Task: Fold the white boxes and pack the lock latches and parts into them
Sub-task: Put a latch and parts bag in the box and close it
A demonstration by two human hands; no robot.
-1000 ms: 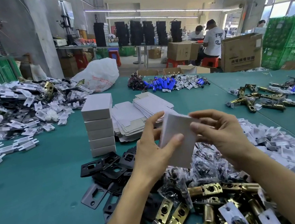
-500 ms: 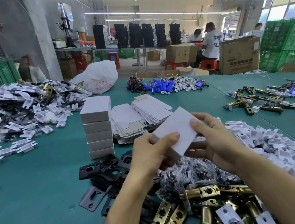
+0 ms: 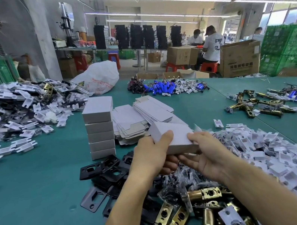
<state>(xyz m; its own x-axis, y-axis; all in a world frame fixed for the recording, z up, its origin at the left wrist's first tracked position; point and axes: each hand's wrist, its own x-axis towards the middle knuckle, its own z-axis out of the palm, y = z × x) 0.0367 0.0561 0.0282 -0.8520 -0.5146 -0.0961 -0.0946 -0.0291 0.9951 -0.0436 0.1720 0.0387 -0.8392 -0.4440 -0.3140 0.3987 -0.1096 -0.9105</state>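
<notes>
Head view. Centre of frame: a closed white box is held in the air, tilted, above the bagged parts. The left hand grips its near-left corner, thumb on top and fingers beneath. The right hand grips its right end the same way. Whether latches and parts are already inside cannot be told.

Hazards, as judged:
- Thumb pressure on the thin top panel could dent it or spring an end flap.
- A slipped grip would drop the box among the brass latches and black strike plates below.
- The stack of folded boxes, left of centre, is tall and narrow. A box set on it off-square, or a knock from the left forearm, could topple it.

Clearance: bare green worktop lies open at lower left, in front of the stack. Flat box blanks lie just beyond the hands. White plastic inserts crowd the right side, and latches fill the bottom edge. Movement is therefore freest to the left.
</notes>
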